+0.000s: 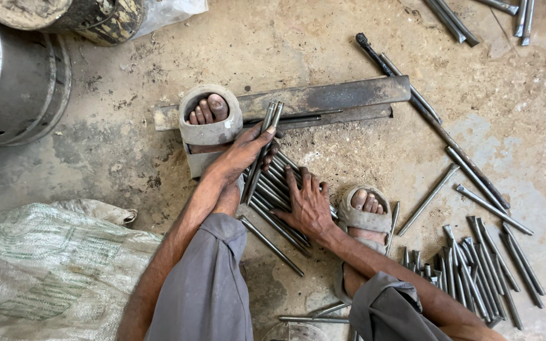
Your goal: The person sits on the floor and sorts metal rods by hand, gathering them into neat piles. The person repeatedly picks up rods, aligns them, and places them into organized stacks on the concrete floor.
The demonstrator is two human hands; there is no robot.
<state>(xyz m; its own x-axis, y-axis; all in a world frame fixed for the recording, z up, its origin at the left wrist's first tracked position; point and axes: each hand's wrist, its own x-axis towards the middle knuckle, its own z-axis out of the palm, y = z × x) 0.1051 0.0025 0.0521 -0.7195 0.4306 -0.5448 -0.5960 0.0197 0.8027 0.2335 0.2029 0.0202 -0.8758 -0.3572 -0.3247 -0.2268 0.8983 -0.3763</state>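
I am squatting over a concrete floor. My left hand (242,153) grips a bundle of grey metal rods (261,146), their tips resting against a flat steel angle bar (323,98). My right hand (308,205) lies palm down, fingers spread, on a layer of rods on the floor (272,189) between my sandalled feet (208,120) (364,215). The rods under that hand are partly hidden by it.
A heap of rods (475,265) lies at the right, more loose rods (475,170) beyond it. A woven plastic sack (39,265) sits at the lower left, a metal drum (14,76) at the upper left. Several rods (456,19) lie at the top right.
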